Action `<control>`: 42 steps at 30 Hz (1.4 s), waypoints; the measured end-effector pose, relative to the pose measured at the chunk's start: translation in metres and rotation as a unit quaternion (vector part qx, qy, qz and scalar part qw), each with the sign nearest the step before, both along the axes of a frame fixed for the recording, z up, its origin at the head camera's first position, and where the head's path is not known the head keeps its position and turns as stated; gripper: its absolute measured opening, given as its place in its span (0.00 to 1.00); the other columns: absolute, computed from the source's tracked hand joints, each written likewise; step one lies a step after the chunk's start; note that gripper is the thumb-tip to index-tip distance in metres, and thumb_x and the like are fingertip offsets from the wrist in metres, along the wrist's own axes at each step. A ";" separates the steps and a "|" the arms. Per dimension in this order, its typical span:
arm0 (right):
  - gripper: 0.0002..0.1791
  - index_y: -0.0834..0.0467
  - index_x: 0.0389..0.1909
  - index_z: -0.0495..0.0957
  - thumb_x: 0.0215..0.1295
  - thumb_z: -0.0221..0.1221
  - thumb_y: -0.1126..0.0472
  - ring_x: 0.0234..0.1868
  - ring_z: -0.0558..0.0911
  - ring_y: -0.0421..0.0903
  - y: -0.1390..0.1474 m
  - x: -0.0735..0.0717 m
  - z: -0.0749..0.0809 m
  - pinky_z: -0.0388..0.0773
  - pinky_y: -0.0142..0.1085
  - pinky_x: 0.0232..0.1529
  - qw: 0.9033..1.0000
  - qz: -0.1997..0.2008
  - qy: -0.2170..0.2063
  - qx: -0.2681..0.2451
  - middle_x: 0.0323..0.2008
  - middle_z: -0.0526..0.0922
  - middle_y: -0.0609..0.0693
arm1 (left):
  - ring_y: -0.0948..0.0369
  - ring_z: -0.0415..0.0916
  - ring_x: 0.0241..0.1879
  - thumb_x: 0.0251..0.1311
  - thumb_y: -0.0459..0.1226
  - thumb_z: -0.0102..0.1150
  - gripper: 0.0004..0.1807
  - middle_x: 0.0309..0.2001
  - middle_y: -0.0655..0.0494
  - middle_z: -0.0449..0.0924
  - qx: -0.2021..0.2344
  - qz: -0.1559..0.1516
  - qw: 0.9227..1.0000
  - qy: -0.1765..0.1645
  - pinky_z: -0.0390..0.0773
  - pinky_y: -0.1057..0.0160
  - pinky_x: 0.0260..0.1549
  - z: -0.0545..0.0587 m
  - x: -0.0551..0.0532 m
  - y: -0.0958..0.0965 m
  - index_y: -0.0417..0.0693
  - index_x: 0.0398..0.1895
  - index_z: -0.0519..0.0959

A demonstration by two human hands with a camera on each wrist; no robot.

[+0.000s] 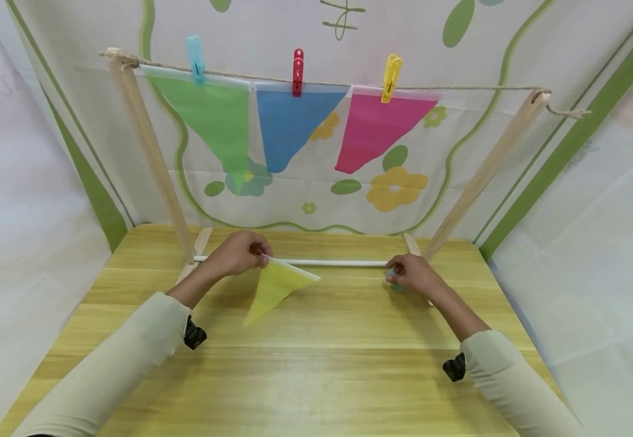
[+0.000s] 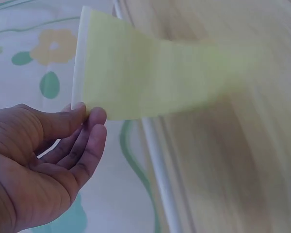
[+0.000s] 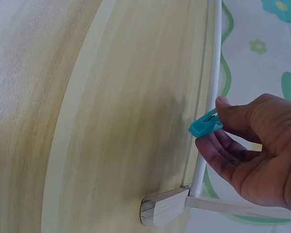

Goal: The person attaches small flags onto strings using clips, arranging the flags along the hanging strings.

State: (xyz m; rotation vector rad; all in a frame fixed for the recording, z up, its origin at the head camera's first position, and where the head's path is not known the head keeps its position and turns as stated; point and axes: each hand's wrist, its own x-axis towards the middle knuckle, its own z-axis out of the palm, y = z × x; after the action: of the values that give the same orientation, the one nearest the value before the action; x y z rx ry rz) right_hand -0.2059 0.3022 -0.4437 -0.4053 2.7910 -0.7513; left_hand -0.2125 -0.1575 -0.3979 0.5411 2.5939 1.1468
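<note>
My left hand (image 1: pixel 245 252) pinches one corner of a yellow triangular pennant (image 1: pixel 280 285) along its white top edge. The pennant hangs above the table, its tip blurred in the left wrist view. Between the thumb and fingers of my right hand (image 3: pixel 254 145) is a blue clothespin (image 3: pixel 206 124), near the right post's foot. Above, a twine line (image 1: pixel 474 88) carries a green pennant (image 1: pixel 215 115), a blue pennant (image 1: pixel 294 124) and a pink pennant (image 1: pixel 379 127). A light blue clothespin (image 1: pixel 196 59), a red clothespin (image 1: pixel 297 73) and a yellow clothespin (image 1: pixel 391 79) clip them.
Two wooden posts, the left post (image 1: pixel 149 145) and the right post (image 1: pixel 482 173), lean outward and bear the twine. A white rod (image 1: pixel 338 263) joins them low over the wooden table (image 1: pixel 305 376). Behind hangs a flower-printed cloth (image 1: pixel 272 212).
</note>
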 end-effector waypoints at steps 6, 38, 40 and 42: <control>0.18 0.71 0.63 0.85 0.82 0.68 0.62 0.51 0.90 0.60 0.001 0.002 0.001 0.90 0.55 0.56 1.000 0.000 0.008 -0.006 0.49 0.88 0.64 | 0.46 0.89 0.45 0.80 0.33 0.68 0.06 0.44 0.43 0.91 0.032 0.002 0.999 0.012 0.91 0.60 0.41 0.010 0.002 0.012 0.40 0.50 0.90; 0.21 0.71 0.68 0.81 0.84 0.64 0.63 0.58 0.91 0.66 0.008 0.011 0.012 0.94 0.50 0.53 0.999 -0.031 0.009 -0.043 0.58 0.89 0.69 | 0.46 0.87 0.41 0.79 0.38 0.72 0.05 0.41 0.47 0.91 0.108 0.014 0.992 0.069 0.85 0.57 0.41 0.038 -0.001 0.054 0.47 0.48 0.92; 0.21 0.72 0.68 0.80 0.84 0.64 0.64 0.58 0.92 0.66 0.009 0.012 0.014 0.94 0.51 0.52 0.999 -0.028 0.015 -0.042 0.57 0.89 0.69 | 0.50 0.85 0.39 0.78 0.38 0.72 0.05 0.41 0.47 0.91 0.112 0.013 0.991 0.074 0.85 0.58 0.40 0.040 -0.002 0.057 0.47 0.47 0.92; 0.22 0.73 0.69 0.80 0.83 0.65 0.63 0.58 0.92 0.67 0.010 0.012 0.017 0.94 0.51 0.53 0.999 -0.027 0.021 -0.040 0.57 0.89 0.69 | 0.50 0.84 0.38 0.78 0.38 0.72 0.05 0.41 0.47 0.91 0.118 0.010 0.990 0.076 0.85 0.58 0.40 0.042 -0.003 0.061 0.47 0.47 0.92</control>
State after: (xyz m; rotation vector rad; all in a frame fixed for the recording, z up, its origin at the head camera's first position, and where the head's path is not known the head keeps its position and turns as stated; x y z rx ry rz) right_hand -0.1939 0.3125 -0.4268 -0.3647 2.8290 -0.8787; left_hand -0.2153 -0.0965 -0.3556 0.6789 2.6088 1.4846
